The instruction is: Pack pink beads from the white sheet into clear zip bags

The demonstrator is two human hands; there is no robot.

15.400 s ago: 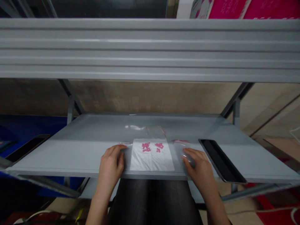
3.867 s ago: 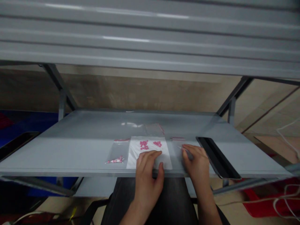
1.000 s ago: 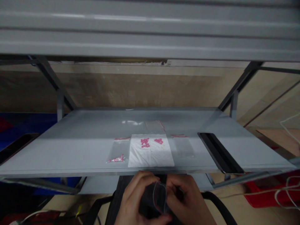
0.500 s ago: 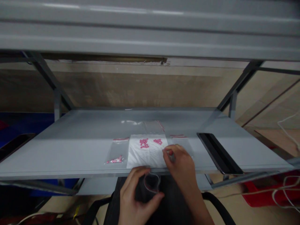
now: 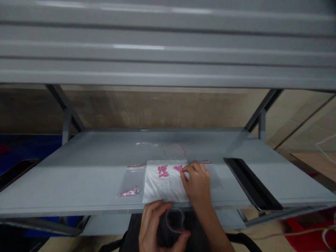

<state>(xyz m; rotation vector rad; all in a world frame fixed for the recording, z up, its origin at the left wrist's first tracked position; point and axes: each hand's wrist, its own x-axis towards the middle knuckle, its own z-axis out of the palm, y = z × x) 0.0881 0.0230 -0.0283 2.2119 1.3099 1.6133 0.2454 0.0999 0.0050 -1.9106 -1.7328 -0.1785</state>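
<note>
My left hand (image 5: 160,225) curls around a small clear plastic bag (image 5: 175,220), thumb and fingers keeping its mouth spread, just below the shelf's front edge. On a white cloth or tissue (image 5: 157,190) lie two groups of small round pink pellets: a larger left group (image 5: 163,171) and a smaller right group (image 5: 177,168). My right hand (image 5: 196,182) has thumb and forefinger pinched at the smaller group's right edge. Whatever is between those fingertips is hidden. To the left, a clear zip bag (image 5: 130,180) contains several pink-and-white pieces (image 5: 130,191).
Another clear zip bag (image 5: 215,176) lies partly behind my right hand, and one more (image 5: 174,150) is behind the cloth. A dark flat device (image 5: 252,183) rests on the grey shelf (image 5: 86,175) at right. An upper metal shelf (image 5: 168,70) overhangs the work surface.
My right hand has moved left and its fingertips have come down to the smaller pellet group. The left hand still holds the bag. The view has tilted upward slightly.
</note>
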